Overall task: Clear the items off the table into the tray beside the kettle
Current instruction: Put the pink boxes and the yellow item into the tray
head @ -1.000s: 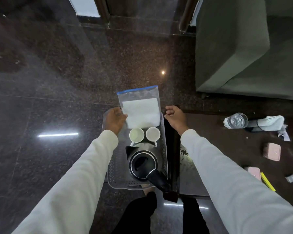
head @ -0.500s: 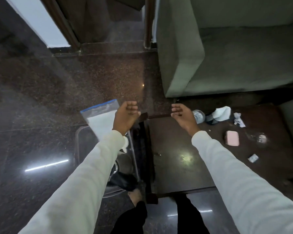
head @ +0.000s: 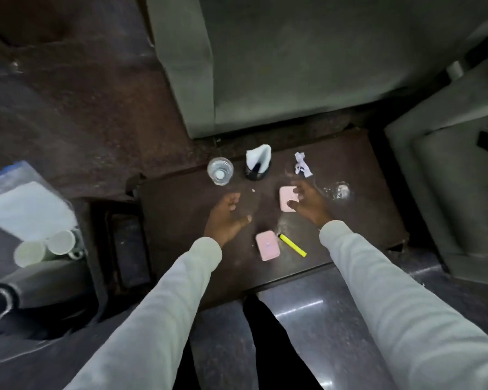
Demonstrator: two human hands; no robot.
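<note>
On the dark table [head: 181, 198] lie two pink cases, one [head: 267, 245] near the front and one [head: 286, 199] farther back, and a yellow stick [head: 292, 245]. Behind them stand a water bottle [head: 220, 170] and a dark holder with white tissue [head: 257, 164]. Crumpled paper [head: 302, 164] and a clear wrapper [head: 338, 190] lie at the back right. My left hand [head: 226, 219] hovers open over the table's middle. My right hand [head: 309, 202] is open with its fingers spread over the far pink case. The tray [head: 0, 353] with the black kettle [head: 3, 302] is blurred at the left.
Two white cups [head: 44, 247] and a zip bag holding white paper [head: 26, 206] sit in the tray. A grey-green sofa [head: 293, 66] stands behind the table, with another seat [head: 448, 178] at the right. My legs [head: 265, 347] stand at the table's front edge.
The view has swung right from the tray to the table. Both hands left the tray and moved forward over the table; the right hand now reaches the far pink case.
</note>
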